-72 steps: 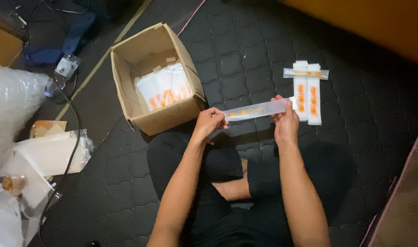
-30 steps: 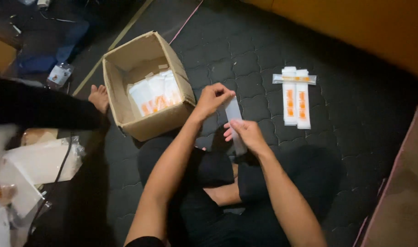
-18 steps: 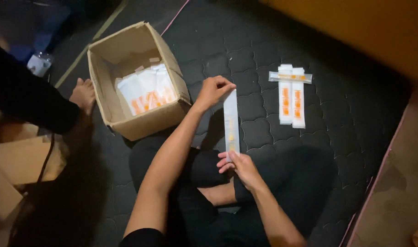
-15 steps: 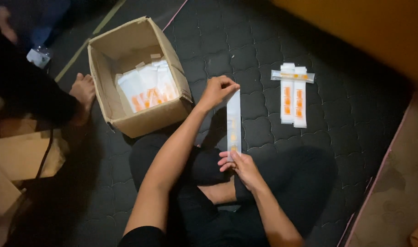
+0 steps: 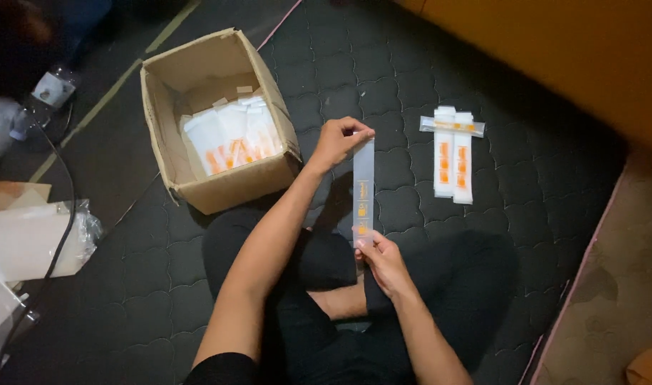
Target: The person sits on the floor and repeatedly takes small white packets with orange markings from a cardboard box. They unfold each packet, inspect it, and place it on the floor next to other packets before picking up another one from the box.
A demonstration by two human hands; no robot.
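A dark quilted mat (image 5: 540, 178) covers the floor, with an orange wall (image 5: 554, 50) along its far edge. On the mat to the left stands an open cardboard box (image 5: 269, 175) holding white packets (image 5: 229, 135). Plastic wrapping (image 5: 26, 239) lies further left. Three packets (image 5: 453, 160) lie to the right, clear of the hands. The left hand (image 5: 336, 141) pinches the top of a long clear strip (image 5: 363, 189); the right hand (image 5: 384, 260) pinches its bottom end, holding it upright above the crossed legs.
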